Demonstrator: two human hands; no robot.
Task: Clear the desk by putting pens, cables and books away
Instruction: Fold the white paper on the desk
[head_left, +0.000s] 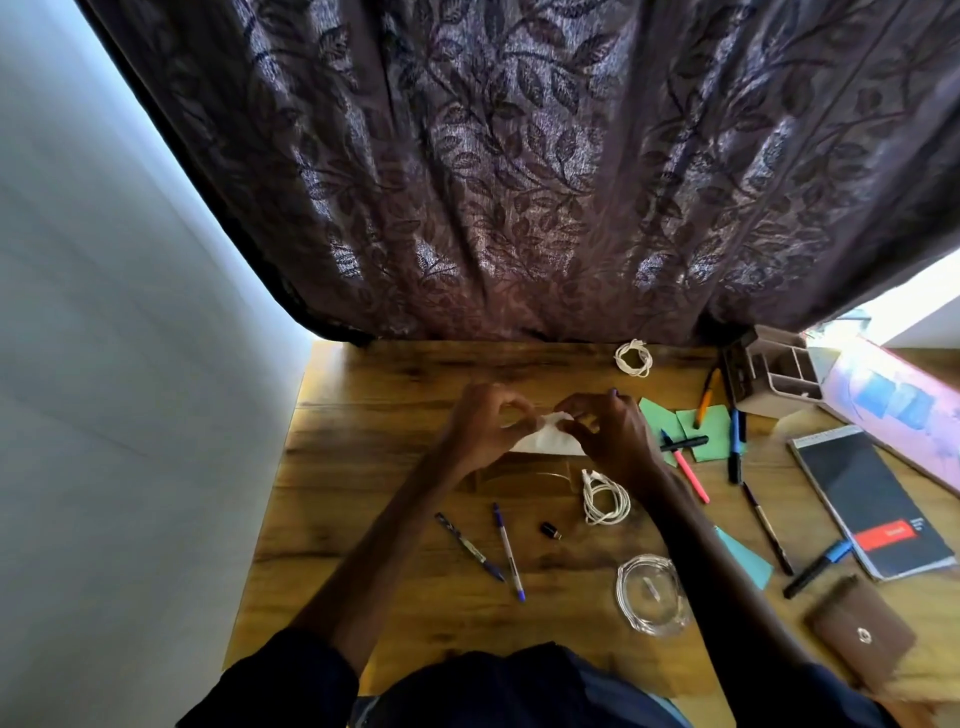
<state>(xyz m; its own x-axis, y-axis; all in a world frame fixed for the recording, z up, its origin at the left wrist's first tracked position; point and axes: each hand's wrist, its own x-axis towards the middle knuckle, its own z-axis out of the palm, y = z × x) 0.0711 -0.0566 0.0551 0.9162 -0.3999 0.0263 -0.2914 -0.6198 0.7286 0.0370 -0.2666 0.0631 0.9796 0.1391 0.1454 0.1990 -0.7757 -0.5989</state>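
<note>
Over the middle of the wooden desk (363, 415), my left hand (485, 426) and my right hand (613, 431) both pinch a white cloth or paper (545, 441) between their fingertips. A coiled white cable (602, 499) lies just below my right wrist; a second white coil (632, 357) sits near the curtain. Two blue pens (506, 551) lie in front of me. Several markers and pens (735, 441) are scattered on the right over green paper notes (711, 428). A black notebook (872, 504) lies at the far right.
A white desk organiser (774, 376) stands at the back right beside a pink box (898, 410). A glass ashtray (652, 592), a small black cap (550, 530), a teal paper (743, 558) and a brown leather pouch (860, 639) lie nearer me. A dark curtain (519, 182) hangs behind.
</note>
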